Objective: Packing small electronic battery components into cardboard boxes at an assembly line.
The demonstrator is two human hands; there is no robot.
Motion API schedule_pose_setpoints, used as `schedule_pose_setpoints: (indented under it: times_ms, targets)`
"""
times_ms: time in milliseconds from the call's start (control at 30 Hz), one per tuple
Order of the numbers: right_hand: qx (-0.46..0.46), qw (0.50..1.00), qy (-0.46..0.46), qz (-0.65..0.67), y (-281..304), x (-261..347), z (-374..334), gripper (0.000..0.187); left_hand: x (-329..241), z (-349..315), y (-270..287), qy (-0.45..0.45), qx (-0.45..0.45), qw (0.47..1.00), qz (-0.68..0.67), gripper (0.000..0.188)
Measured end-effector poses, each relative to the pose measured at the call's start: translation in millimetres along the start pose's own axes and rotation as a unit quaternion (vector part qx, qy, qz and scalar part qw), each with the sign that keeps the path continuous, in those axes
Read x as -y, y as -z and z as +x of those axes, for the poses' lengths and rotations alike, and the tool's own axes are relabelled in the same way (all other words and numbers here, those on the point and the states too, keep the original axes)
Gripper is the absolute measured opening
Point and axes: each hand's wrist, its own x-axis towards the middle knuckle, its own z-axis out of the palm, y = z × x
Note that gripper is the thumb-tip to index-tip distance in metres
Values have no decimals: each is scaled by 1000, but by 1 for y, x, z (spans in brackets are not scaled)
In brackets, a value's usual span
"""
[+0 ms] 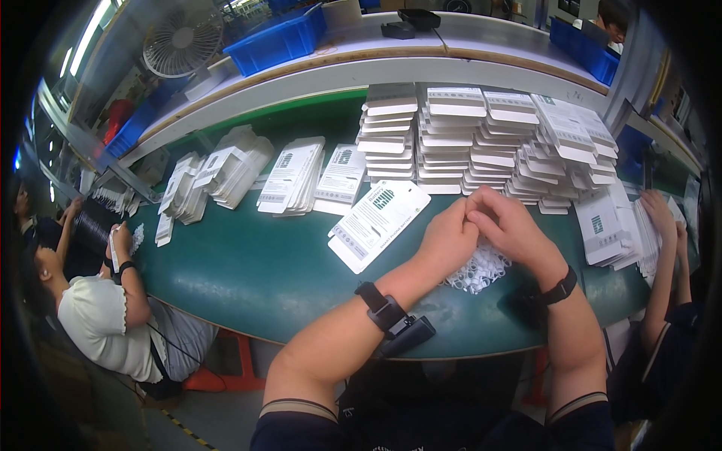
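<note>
Over a heap of small white loops (481, 273), the left hand (449, 238) and right hand (511, 224) met, fingers curled; whether they pinched anything, I cannot tell. Just left lay a flat white carton (382, 225); beyond stood carton stacks (451, 143) and a blue bin (280, 43), contents unclear.

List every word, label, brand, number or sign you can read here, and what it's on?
I won't copy printed wording, only say where it stands:
Nearest white carton: green lettering, large; its finest lines are too small to read.
Carton stacks behind: green marks and grey bands, mostly too small.
Wearer's dark shirt: pale marks, too blurred.
</note>
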Motion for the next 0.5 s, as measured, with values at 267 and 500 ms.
schedule_pose_setpoints:
  times_ms: [267, 500]
  targets:
    - [-14, 1000, 11, -18, 1, -1, 0, 13, 1, 1, -2, -23, -13, 999, -25, 22]
    - [-13, 1000, 4, -15, -1, 0, 0, 12, 3, 1, -1, -16, -6, 1000, -19, 23]
